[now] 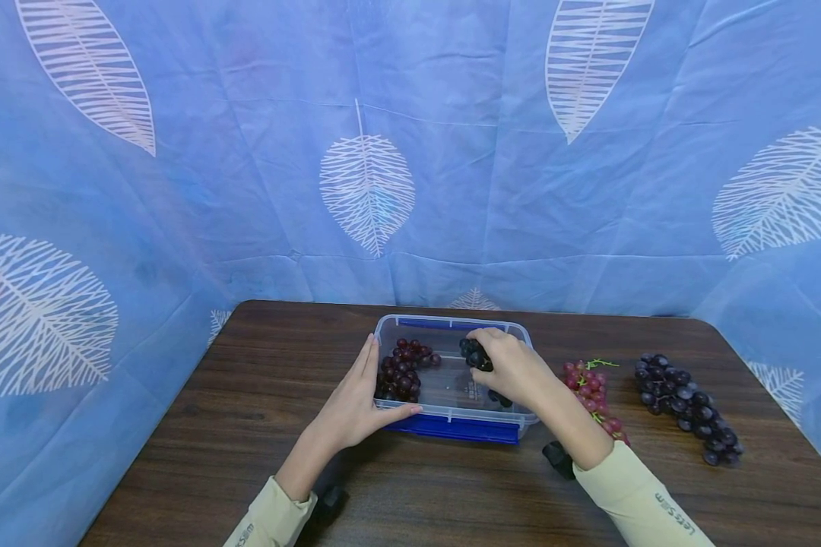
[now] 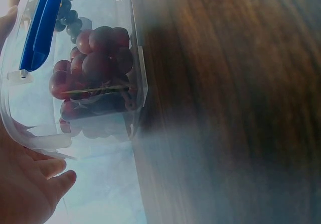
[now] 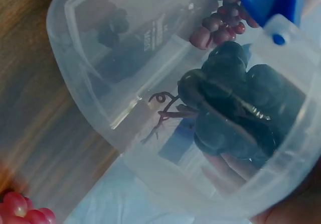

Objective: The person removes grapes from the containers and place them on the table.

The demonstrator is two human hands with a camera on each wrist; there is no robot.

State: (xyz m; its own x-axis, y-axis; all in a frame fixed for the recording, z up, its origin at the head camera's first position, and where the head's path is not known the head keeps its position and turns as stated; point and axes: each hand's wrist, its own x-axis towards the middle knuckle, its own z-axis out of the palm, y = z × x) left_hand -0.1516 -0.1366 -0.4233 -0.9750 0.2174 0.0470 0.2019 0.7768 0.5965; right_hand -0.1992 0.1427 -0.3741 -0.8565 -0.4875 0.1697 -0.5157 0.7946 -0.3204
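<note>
A clear plastic container [image 1: 445, 384] with blue latches sits on the table. My left hand [image 1: 352, 406] rests against its left front corner, fingers straight along the side and thumb on the front rim. Just inside that wall lies a dark red grape bunch [image 1: 400, 372], also visible through the plastic in the left wrist view. My right hand [image 1: 513, 366] reaches over the container's right part and grips a black grape bunch [image 1: 475, 353]. In the right wrist view this black bunch [image 3: 225, 103] shows through the wall, its curly brown stem sticking out; the fingers are mostly hidden behind it.
Right of the container, beside my right forearm, lies a pinkish-red grape bunch [image 1: 591, 395] with green stems. Farther right is a long black grape bunch [image 1: 687, 410]. Behind the brown wooden table [image 1: 246, 425] hangs a blue curtain [image 1: 451, 190] with white leaf prints.
</note>
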